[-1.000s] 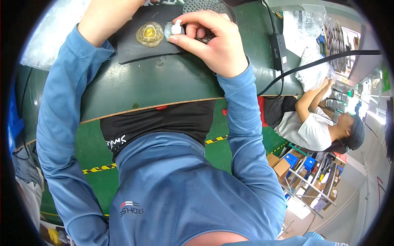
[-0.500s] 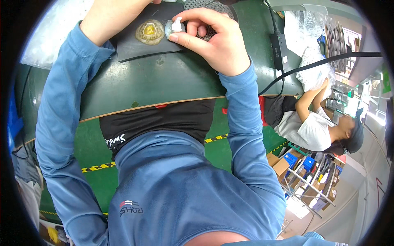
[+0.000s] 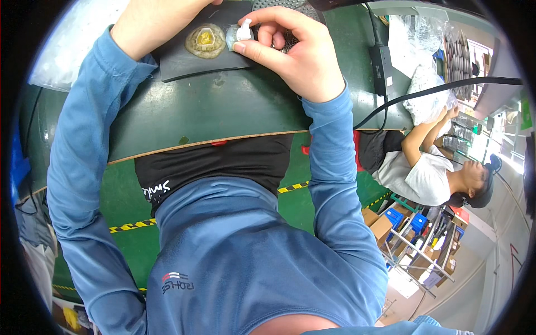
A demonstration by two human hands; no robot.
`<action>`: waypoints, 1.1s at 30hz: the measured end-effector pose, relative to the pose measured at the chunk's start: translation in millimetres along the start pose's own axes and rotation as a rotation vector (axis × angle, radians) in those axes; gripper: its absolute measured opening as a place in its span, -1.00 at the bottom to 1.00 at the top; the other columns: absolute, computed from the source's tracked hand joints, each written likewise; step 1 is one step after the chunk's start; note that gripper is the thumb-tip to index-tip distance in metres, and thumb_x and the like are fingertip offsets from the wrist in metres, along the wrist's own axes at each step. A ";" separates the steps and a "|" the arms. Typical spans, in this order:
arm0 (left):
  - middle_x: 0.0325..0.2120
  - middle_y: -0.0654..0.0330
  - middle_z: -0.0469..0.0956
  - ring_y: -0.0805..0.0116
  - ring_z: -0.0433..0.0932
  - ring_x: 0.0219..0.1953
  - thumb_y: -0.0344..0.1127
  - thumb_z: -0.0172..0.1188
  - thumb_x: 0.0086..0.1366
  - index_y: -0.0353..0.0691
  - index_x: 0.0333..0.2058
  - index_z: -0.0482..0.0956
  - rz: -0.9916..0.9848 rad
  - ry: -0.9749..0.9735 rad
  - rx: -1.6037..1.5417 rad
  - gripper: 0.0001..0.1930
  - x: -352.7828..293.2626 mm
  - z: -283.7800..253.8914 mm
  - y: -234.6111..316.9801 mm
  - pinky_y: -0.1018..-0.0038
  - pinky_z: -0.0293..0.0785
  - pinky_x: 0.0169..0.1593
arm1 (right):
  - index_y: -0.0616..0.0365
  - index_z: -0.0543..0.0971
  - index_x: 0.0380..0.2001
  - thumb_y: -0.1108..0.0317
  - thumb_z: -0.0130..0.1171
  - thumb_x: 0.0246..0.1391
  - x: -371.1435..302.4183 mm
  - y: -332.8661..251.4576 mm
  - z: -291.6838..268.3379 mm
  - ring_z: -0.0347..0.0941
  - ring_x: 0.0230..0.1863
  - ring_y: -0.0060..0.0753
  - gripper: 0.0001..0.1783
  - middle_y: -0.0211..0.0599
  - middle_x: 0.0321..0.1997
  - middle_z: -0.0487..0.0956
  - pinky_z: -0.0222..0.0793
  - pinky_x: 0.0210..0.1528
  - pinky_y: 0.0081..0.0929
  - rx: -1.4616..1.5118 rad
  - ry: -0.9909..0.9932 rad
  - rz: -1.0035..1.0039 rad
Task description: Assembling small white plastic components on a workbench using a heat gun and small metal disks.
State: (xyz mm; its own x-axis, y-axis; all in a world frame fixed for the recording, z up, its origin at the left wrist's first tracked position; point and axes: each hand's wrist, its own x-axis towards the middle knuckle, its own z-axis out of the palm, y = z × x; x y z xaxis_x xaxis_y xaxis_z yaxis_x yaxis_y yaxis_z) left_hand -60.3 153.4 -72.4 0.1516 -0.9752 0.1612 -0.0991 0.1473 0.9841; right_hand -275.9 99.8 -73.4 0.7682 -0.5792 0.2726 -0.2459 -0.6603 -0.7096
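Right hand [image 3: 296, 58] curled, thumb and forefinger pinching a small white plastic piece [image 3: 243, 30] at the top of the view, over the right edge of a black mat [image 3: 190, 64]. A clear rounded bit [image 3: 231, 38] sits just left of the white piece, touching it. Other fingers bent loosely, not gripping anything else.

Left hand mostly cut off by the top edge; only the wrist and forearm [image 3: 153, 22] show, lying on the mat, so cannot tell whether it is open or holding anything.

Round yellowish disc [image 3: 205, 40] lies flat on the mat, between the left wrist and the white piece, just beside the clear bit.

Mat lies on the green bench [image 3: 223, 111]. Black power brick [image 3: 382, 61] with cable sits on the bench to the right, well apart from the hand. Another person in a white shirt [image 3: 419, 173] works at far right.
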 end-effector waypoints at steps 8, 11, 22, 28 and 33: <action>-0.51 0.32 0.60 0.64 0.50 -0.46 -0.37 0.31 0.36 -0.34 -0.30 0.67 0.004 -0.053 0.027 -0.87 -4.4 -3.2 2.1 0.64 0.39 -0.39 | 0.24 0.59 -0.05 0.34 0.41 0.08 3.8 -10.0 -15.6 0.37 -0.45 -0.65 -0.61 -0.44 -0.45 0.53 0.30 -0.36 -0.60 0.006 -0.181 0.032; -0.46 0.33 0.54 0.60 0.45 -0.40 -0.27 0.49 0.18 -0.30 -0.19 0.65 0.066 -0.137 0.227 -0.70 -14.8 1.4 30.3 0.56 0.40 -0.32 | 0.12 0.70 -0.26 0.30 0.53 -0.06 -0.7 2.5 -5.4 0.27 -0.64 -0.68 -0.71 -0.55 -0.62 0.46 0.22 -0.53 -0.61 -0.052 -0.028 0.016; -0.38 0.26 0.52 0.50 0.41 -0.40 -0.40 0.40 0.23 -0.30 -0.27 0.59 0.534 -0.313 0.467 -0.83 -12.7 -2.1 -2.8 0.55 0.31 -0.32 | 0.19 0.63 -0.17 0.55 0.40 -0.10 1.9 -13.6 -7.6 0.30 -0.59 -0.55 -0.66 -0.46 -0.55 0.45 0.25 -0.44 -0.51 0.137 0.003 0.001; -0.38 0.23 0.50 0.41 0.43 -0.38 -0.48 0.43 0.14 -0.32 -0.31 0.55 0.508 -0.343 0.445 -0.79 -15.8 -8.9 -10.4 0.51 0.35 -0.29 | 0.26 0.67 -0.10 0.62 0.38 -0.03 -1.8 -19.4 -26.6 0.45 -0.42 -0.58 -0.64 -0.47 -0.50 0.59 0.28 -0.31 -0.56 0.005 0.256 -0.273; -0.35 0.19 0.54 0.38 0.45 -0.37 -0.52 0.45 0.12 -0.35 -0.29 0.56 0.645 -0.309 0.444 -0.77 -14.8 -1.9 -3.7 0.51 0.37 -0.29 | 0.41 0.64 -0.16 0.59 0.20 0.17 -14.6 -24.8 -31.6 0.29 -0.67 -0.77 -0.82 -0.36 -0.50 0.58 0.13 -0.59 -0.77 0.280 0.880 -0.161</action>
State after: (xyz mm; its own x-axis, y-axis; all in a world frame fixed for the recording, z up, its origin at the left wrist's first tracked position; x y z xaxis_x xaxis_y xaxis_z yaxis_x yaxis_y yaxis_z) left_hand -60.3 167.6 -78.2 -0.3374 -0.7328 0.5909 -0.4615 0.6759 0.5746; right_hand -299.7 109.6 -39.3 0.0289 -0.7200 0.6934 0.0634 -0.6910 -0.7201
